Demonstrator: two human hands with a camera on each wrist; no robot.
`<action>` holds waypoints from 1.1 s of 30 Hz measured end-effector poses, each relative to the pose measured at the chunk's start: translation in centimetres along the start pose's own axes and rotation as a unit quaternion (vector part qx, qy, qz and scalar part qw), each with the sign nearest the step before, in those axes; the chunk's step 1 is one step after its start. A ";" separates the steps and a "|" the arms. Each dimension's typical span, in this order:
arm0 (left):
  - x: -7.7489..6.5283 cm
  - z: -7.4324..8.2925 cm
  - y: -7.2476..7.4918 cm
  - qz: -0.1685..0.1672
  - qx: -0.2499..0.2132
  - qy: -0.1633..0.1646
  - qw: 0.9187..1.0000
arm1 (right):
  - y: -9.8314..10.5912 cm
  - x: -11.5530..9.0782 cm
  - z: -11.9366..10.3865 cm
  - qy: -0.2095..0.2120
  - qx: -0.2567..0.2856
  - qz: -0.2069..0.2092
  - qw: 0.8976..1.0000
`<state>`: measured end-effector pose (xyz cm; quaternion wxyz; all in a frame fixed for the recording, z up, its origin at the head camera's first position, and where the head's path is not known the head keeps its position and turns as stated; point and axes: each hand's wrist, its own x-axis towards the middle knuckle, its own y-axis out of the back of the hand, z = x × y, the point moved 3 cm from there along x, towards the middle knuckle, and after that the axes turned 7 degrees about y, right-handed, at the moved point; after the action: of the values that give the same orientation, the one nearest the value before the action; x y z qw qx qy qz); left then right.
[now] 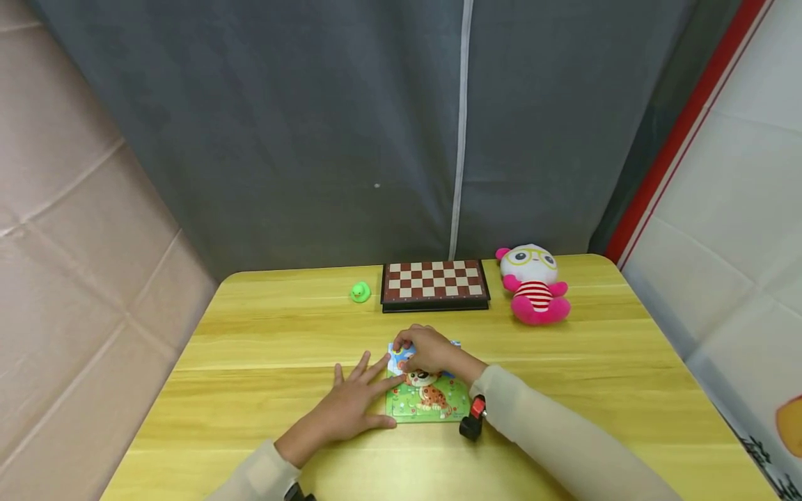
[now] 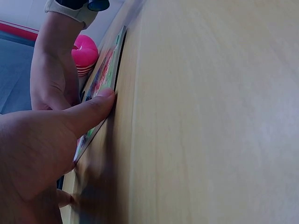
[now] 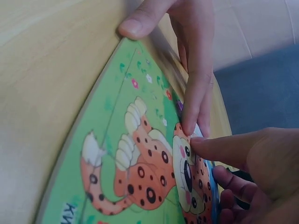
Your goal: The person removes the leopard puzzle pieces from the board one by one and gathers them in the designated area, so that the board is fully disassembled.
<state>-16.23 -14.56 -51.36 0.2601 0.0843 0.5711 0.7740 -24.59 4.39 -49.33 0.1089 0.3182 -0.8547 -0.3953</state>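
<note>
A flat picture puzzle (image 1: 416, 410) shows a spotted leopard cub on green grass with flowers. My left hand (image 1: 354, 403) lies at its left side with fingers spread. The left thumb (image 2: 98, 105) touches the puzzle's near corner, and the left index fingertip (image 3: 189, 126) reaches the leopard's head (image 3: 187, 177). Over the upper left part is my right hand (image 1: 429, 351), fingers bent. Its thumb (image 3: 210, 147) touches the picture beside the left index fingertip. Whether the right fingers pinch a puzzle piece is hidden.
Behind the puzzle lies a brown-and-white chessboard box (image 1: 435, 285). A small green toy duck (image 1: 360, 292) is left of it, and a pink-and-white plush toy (image 1: 535, 285) sits to its right. A grey curtain (image 1: 313, 139) hangs behind the wooden table (image 1: 250, 362).
</note>
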 end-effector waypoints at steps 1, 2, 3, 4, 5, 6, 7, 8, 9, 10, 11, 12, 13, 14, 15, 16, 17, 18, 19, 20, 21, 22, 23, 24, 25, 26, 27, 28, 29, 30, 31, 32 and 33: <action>0.0 0.0 0.0 0.000 0.000 0.000 1.000 | 0.0 0.0 0.0 0.000 -0.002 -0.001 1.000; 0.0 0.1 0.1 0.000 0.000 0.000 1.000 | 0.0 0.0 0.0 0.000 -0.003 -0.002 1.000; -0.1 0.1 0.1 0.001 -0.001 -0.001 1.000 | 0.0 0.0 0.0 0.000 -0.003 -0.003 1.000; -0.1 0.1 0.1 0.001 -0.002 -0.002 1.000 | 0.0 0.0 -0.1 0.000 -0.004 -0.004 1.000; -0.1 0.2 0.1 0.002 -0.002 -0.004 1.000 | 0.0 0.0 -0.1 0.000 -0.004 -0.004 1.000; -0.1 0.2 0.1 0.003 -0.003 -0.004 1.000 | 0.0 0.0 -0.1 -0.001 -0.003 -0.005 1.000; -0.1 0.2 0.1 0.003 -0.004 -0.004 1.000 | 0.0 0.0 -0.1 -0.001 -0.001 -0.005 1.000; -0.1 0.2 0.2 0.004 -0.005 -0.005 1.000 | 0.0 0.0 -0.1 -0.001 0.001 -0.005 1.000; -0.2 0.2 0.2 0.004 -0.006 -0.006 1.000 | 0.0 0.0 0.0 0.000 0.003 -0.005 1.000; -0.2 0.2 0.2 0.004 -0.007 -0.005 1.000 | 0.0 0.0 0.0 0.000 0.006 -0.006 1.000; -0.2 0.2 0.2 0.003 -0.007 -0.005 1.000 | 0.0 0.0 0.0 0.000 0.008 -0.005 1.000; -0.2 0.2 0.2 0.002 -0.007 -0.004 1.000 | 0.0 0.1 0.1 0.000 0.010 -0.005 1.000; -0.2 0.2 0.2 0.003 -0.007 -0.004 1.000 | 0.0 0.1 0.2 0.000 0.013 -0.005 1.000; -0.2 0.3 0.3 0.003 -0.007 -0.004 1.000 | 0.0 0.1 0.2 -0.001 0.015 -0.004 1.000; -0.2 0.2 0.3 0.004 -0.007 -0.004 1.000 | 0.0 0.2 0.3 0.000 0.018 -0.004 1.000; -0.2 0.2 0.2 0.004 -0.006 -0.004 1.000 | 0.1 0.2 0.3 0.001 0.024 -0.004 1.000; -0.2 0.2 0.2 0.003 -0.004 -0.003 1.000 | 0.1 0.2 0.4 0.002 0.032 -0.004 0.999; -0.2 0.2 0.2 0.003 -0.004 -0.003 1.000 | 0.2 0.2 0.5 0.001 0.039 -0.005 0.999; -0.2 0.2 0.2 0.002 -0.003 -0.002 1.000 | 0.3 0.2 0.6 -0.001 0.047 -0.008 0.999; -0.1 0.1 0.2 0.002 -0.003 -0.001 1.000 | 0.4 0.3 0.7 -0.003 0.054 -0.010 0.998; -0.1 0.1 0.2 0.001 -0.002 -0.001 1.000 | 0.6 0.2 0.8 -0.004 0.063 -0.013 0.998; -0.1 0.1 0.2 0.001 -0.001 -0.001 1.000 | 0.7 0.2 0.9 -0.004 0.070 -0.018 0.997; -0.1 0.1 0.2 0.000 0.000 0.000 1.000 | 0.8 0.2 1.0 -0.006 0.073 -0.021 0.997; -0.1 0.1 0.2 0.000 0.000 0.000 1.000 | 0.9 0.2 1.1 -0.007 0.073 -0.025 0.997; -0.1 0.1 0.2 0.000 0.000 0.000 1.000 | 1.0 0.2 1.1 -0.004 0.073 -0.028 0.997; -0.1 0.1 0.2 0.001 0.001 0.000 1.000 | 1.0 0.2 1.2 -0.001 0.073 -0.031 0.997; -0.1 0.2 0.1 0.001 0.001 -0.001 1.000 | 1.0 0.1 1.2 0.002 0.071 -0.032 0.997; -0.2 0.2 0.1 0.001 0.001 -0.001 1.000 | 1.0 0.1 1.3 0.005 0.070 -0.033 0.997; -0.2 0.2 0.1 0.000 0.000 0.000 1.000 | 1.0 0.1 1.3 0.007 0.068 -0.033 0.997; -0.2 0.2 0.1 0.000 0.001 -0.001 1.000 | 1.0 0.1 1.3 0.008 0.067 -0.033 0.997; -0.2 0.2 0.1 0.000 0.002 -0.001 1.000 | 1.0 0.0 1.3 0.009 0.067 -0.032 0.997; -0.2 0.2 0.2 0.002 0.003 -0.002 1.000 | 0.9 0.0 1.3 0.008 0.066 -0.032 0.997; -0.2 0.2 0.2 0.002 0.003 -0.002 1.000 | 1.0 0.0 1.3 0.008 0.067 -0.031 0.997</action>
<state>-16.03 -14.48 -51.08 0.2593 0.0878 0.5728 0.7727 -25.60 5.66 -49.48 0.0823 0.3544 -0.8680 -0.3378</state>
